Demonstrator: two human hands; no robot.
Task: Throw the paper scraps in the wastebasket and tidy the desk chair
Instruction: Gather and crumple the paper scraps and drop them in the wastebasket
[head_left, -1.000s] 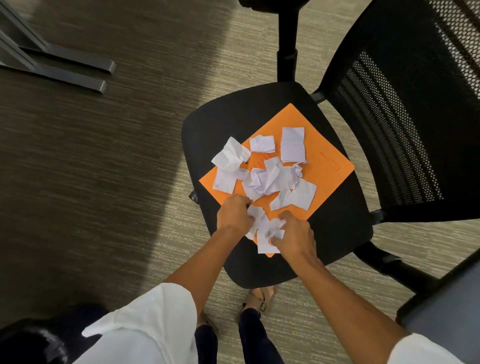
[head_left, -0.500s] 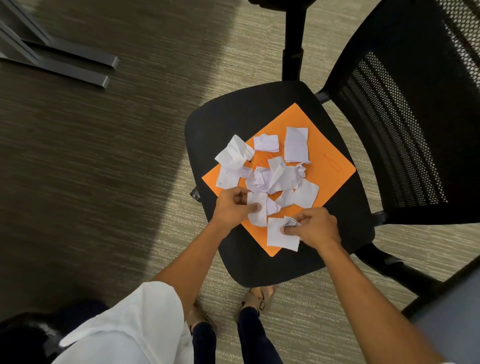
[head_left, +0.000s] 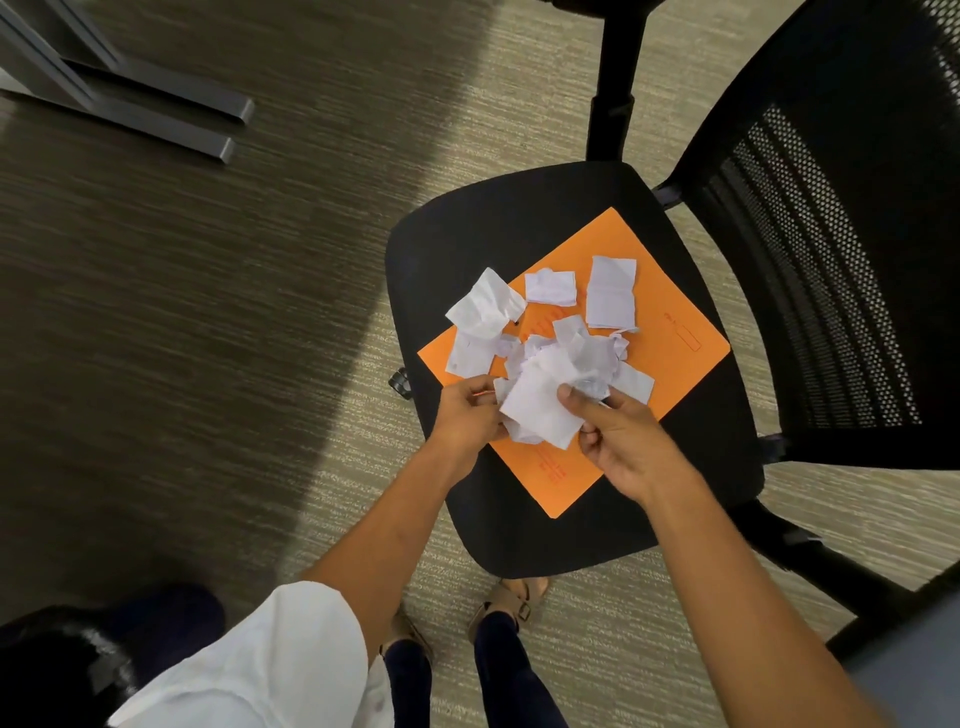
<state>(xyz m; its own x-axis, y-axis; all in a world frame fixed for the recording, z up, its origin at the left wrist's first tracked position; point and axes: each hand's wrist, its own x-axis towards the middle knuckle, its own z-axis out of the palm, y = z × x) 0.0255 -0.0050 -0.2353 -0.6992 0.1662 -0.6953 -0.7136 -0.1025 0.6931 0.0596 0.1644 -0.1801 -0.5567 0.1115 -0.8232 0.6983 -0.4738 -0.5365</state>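
A black desk chair (head_left: 467, 249) stands before me with an orange folder (head_left: 670, 364) lying flat on its seat. Several white paper scraps (head_left: 610, 293) are scattered over the folder. My left hand (head_left: 467, 415) and my right hand (head_left: 618, 441) meet just above the folder's near corner. Between them they hold a bunch of white scraps (head_left: 540, 410), the right thumb pressing on top and the left fingers gripping the bunch's left edge. No wastebasket is in view.
The chair's mesh backrest (head_left: 831, 260) rises at the right, and one black armrest post (head_left: 613, 88) stands behind the seat. Grey table feet (head_left: 171, 114) lie on the carpet at the upper left. A dark desk edge (head_left: 914, 670) sits at the lower right.
Each hand had picked up scraps from the folder's near corner. They have now come together, joining the scraps into one bunch held slightly above the folder.
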